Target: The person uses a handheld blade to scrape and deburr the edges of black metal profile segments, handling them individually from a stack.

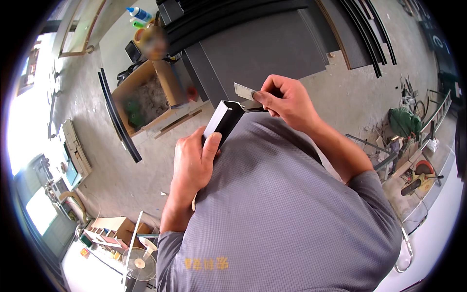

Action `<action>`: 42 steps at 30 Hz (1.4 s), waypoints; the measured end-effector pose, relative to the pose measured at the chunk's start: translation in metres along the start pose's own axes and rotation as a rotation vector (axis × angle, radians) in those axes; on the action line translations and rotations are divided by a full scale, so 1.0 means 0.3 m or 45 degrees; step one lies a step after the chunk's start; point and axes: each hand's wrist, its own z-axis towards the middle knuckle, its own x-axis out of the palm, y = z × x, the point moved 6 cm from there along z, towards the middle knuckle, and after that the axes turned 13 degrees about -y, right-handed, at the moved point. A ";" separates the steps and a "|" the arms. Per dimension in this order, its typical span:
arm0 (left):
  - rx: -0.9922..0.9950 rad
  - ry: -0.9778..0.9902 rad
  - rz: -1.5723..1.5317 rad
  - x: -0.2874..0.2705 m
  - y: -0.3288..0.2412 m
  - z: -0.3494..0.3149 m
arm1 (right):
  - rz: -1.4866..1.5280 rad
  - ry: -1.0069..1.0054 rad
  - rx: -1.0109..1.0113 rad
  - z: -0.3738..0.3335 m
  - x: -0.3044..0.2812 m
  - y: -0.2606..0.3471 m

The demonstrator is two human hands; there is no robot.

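My left hand (189,160) is wrapped around a short black profile with a hollow end (230,120), held tilted in front of my body. One side of it shines white, and its open end points away from me. In my right hand (290,103), thumb and fingers pinch a thin, flat, silvery metal piece (244,91) that looks like a blade. The flat piece is just beyond the profile's far end, apart from it. Beyond my hands lie large dark grey panels (262,53).
Long black strips (233,20) lie across the panels. To the left, an open cardboard box (172,87) holds debris, beside upright-looking black strips (116,119). A blue-capped bottle (140,13) is at the far left. A saw-like machine (419,180) and a fan (139,263) are farther off.
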 end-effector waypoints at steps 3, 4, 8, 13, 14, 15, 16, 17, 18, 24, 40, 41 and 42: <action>0.044 0.002 0.005 0.006 -0.013 -0.001 | 0.050 0.048 -0.004 -0.021 0.020 0.045; 0.065 0.006 0.015 0.006 -0.018 0.004 | 0.007 0.056 0.006 -0.015 0.024 0.029; 0.013 0.063 -0.056 0.007 0.008 -0.006 | -0.032 -0.006 -0.056 0.007 0.002 -0.006; 0.005 0.089 -0.086 0.020 0.019 0.006 | 0.133 0.141 0.016 -0.010 0.055 0.018; -0.004 0.110 -0.138 0.023 0.030 0.014 | -0.067 0.043 -0.144 0.016 0.032 -0.009; -0.028 0.134 -0.189 0.024 0.047 0.008 | -0.082 0.025 -0.114 0.017 0.022 -0.011; -0.051 0.157 -0.239 0.022 0.061 0.003 | -0.098 0.008 -0.084 0.015 0.011 -0.005; -0.064 0.202 -0.262 0.021 0.070 0.009 | -0.114 -0.010 -0.054 0.014 0.006 0.005; -0.079 0.249 -0.283 0.024 0.078 0.021 | 0.056 0.048 -0.056 -0.014 0.022 0.029; -0.155 0.307 -0.355 0.049 0.095 0.031 | 0.062 0.103 -0.082 -0.024 0.053 0.057; -0.168 0.355 -0.456 0.048 0.110 0.024 | -0.001 0.033 -0.125 0.028 0.011 0.005; -0.177 0.345 -0.464 0.049 0.115 0.027 | 0.050 0.093 -0.164 0.017 0.025 0.019; -0.177 0.349 -0.480 0.051 0.113 0.025 | 0.107 0.148 -0.187 -0.008 0.045 0.035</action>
